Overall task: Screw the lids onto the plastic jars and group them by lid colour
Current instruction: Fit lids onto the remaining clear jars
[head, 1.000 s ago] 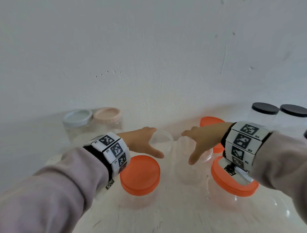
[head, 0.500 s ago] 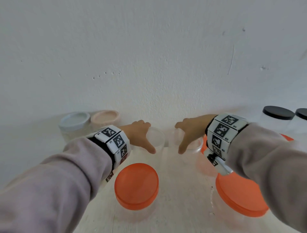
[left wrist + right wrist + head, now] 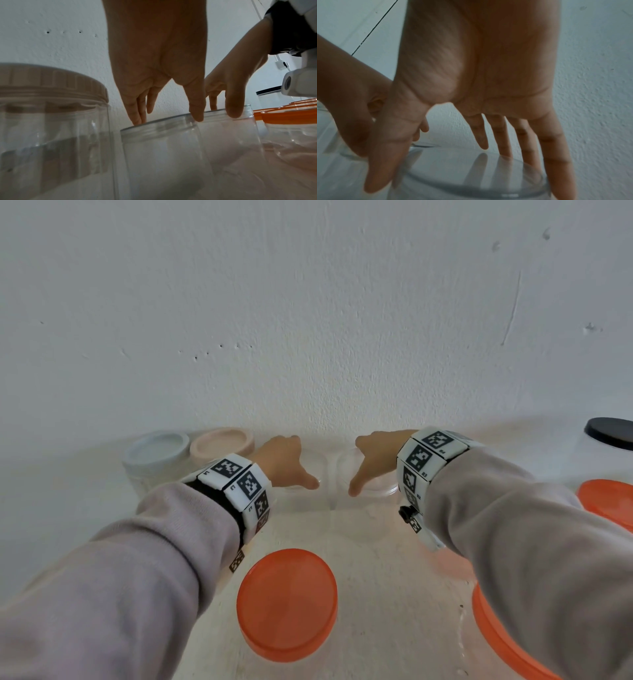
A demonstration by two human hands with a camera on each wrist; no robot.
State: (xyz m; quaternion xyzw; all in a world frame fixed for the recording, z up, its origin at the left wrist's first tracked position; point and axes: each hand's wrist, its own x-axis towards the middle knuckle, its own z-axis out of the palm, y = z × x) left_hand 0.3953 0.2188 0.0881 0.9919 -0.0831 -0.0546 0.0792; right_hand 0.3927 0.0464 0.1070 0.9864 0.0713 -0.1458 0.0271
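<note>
- left hand [image 3: 281, 460] spread over the left clear-lid jar [image 3: 159, 155], fingertips on its rim
- right hand [image 3: 373, 460] likewise on the right clear-lid jar [image 3: 479, 180] directly below

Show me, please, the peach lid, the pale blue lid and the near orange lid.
peach lid [image 3: 221, 444], head view, its recessed top.
pale blue lid [image 3: 157, 448], head view, its top centre.
near orange lid [image 3: 287, 604], head view, its flat top.
</note>
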